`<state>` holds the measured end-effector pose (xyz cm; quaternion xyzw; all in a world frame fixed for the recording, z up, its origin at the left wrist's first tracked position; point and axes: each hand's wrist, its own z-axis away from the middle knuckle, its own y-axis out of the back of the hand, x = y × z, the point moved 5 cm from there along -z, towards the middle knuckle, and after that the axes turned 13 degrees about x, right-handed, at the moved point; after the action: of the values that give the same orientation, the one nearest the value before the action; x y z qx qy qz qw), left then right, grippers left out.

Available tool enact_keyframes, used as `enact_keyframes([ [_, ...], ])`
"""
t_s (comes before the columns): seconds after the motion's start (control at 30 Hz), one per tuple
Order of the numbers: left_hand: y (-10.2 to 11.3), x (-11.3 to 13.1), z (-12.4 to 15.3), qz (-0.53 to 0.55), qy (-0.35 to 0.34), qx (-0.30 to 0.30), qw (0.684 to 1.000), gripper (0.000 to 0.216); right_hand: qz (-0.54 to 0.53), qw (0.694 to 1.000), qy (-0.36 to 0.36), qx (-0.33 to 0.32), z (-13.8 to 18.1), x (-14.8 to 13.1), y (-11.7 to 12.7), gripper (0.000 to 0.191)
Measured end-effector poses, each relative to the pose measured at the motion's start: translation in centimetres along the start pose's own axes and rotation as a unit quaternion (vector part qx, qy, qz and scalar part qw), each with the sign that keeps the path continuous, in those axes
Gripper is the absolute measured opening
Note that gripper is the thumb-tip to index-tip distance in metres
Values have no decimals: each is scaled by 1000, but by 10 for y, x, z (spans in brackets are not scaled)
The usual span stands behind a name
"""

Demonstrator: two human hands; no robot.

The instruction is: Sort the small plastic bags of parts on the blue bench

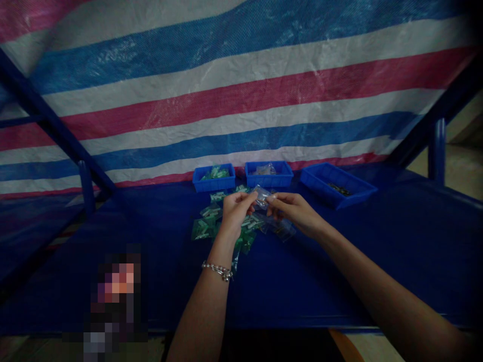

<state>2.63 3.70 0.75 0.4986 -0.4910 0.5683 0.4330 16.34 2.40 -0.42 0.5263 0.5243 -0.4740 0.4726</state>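
Both of my hands meet above a blue table (396, 241). My left hand (236, 211) and my right hand (292, 210) each pinch one end of a small clear plastic bag (261, 197), held between them just above the table. A beaded bracelet (219, 271) circles my left wrist. Under and around my hands lies a loose pile of small green-tinted packets (206, 223) and some clear bags (281, 229).
Three blue trays stand along the back: the left tray (213, 184) holds green packets, the middle tray (268, 179) clear bags, the right tray (352, 193) small dark parts. A red, white and blue striped tarp (241, 90) hangs behind. Blue frame posts (436, 151) rise at both sides.
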Motion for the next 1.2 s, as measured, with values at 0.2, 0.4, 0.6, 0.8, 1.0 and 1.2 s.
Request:
enact_keyframes([
  [0.2,0,0,0,-4,4,1,1000,25,-13,1000,5,18,0,-3,2,33],
  [0.4,0,-2,-2,-14,-1,5,1000,24,-12,999,16,34,0,-6,3,32],
  [0.6,2,-3,-1,-37,-3,17,999,23,-19,999,6,39,1,-4,2,28],
  [0.8,2,-1,1,-40,9,25,999,18,1,998,-7,62,1,-5,4,31],
  [1.0,3,-4,0,-29,22,26,999,14,5,998,-8,67,1,-4,4,29],
  [1.2,2,-3,0,-30,25,19,999,10,6,998,-4,66,0,-2,5,30],
])
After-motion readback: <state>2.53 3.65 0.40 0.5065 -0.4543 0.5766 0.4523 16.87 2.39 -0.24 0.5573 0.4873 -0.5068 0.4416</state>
